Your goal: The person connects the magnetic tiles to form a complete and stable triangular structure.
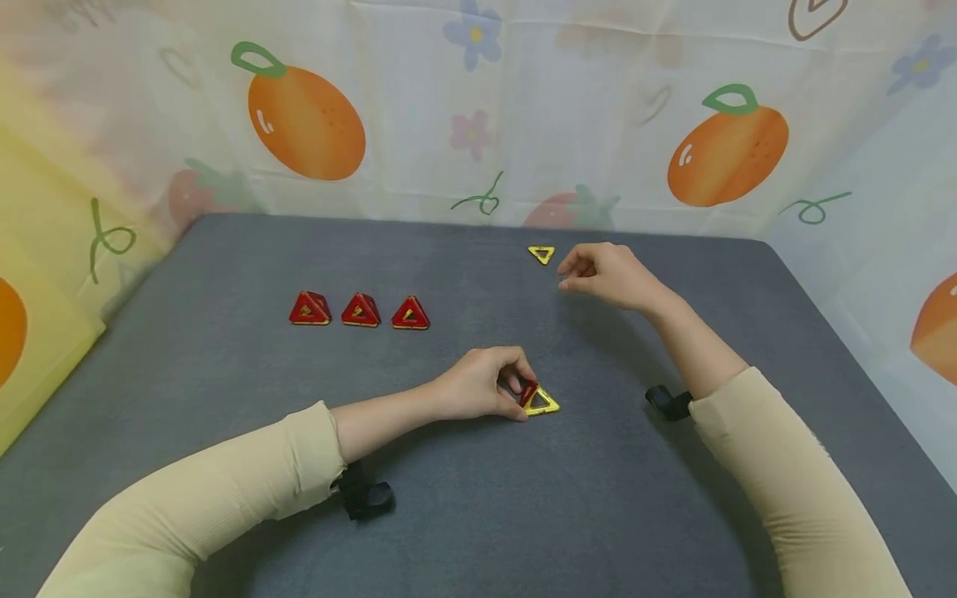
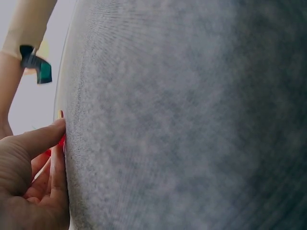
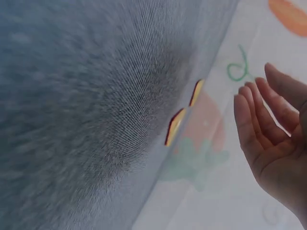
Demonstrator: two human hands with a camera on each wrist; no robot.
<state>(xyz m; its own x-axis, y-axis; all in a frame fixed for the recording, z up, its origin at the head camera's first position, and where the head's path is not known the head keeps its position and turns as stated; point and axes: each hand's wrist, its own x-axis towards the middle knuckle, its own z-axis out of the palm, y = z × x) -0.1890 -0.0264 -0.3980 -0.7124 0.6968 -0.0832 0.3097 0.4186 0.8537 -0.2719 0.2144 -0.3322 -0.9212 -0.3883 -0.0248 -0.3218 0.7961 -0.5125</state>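
My left hand point(image 1: 482, 384) is low over the middle of the table, its thumb and fingers around a small red triangular magnetic tile point(image 1: 528, 392). That tile leans up beside a yellow-edged triangular tile point(image 1: 540, 404) lying flat; the fingers hide much of the red one. In the left wrist view only a sliver of red shows past the thumb of the left hand point(image 2: 36, 167). My right hand point(image 1: 609, 272) hovers with loosely bent fingers and holds nothing. Just left of it, a yellow triangular tile point(image 1: 542, 254) lies near the table's far edge.
Three red pyramids with yellow bases stand in a row at the back left: a left one point(image 1: 310, 309), a middle one point(image 1: 361, 311) and a right one point(image 1: 410, 314). The dark grey table point(image 1: 224, 374) meets a fruit-patterned cloth point(image 1: 419, 108) behind.
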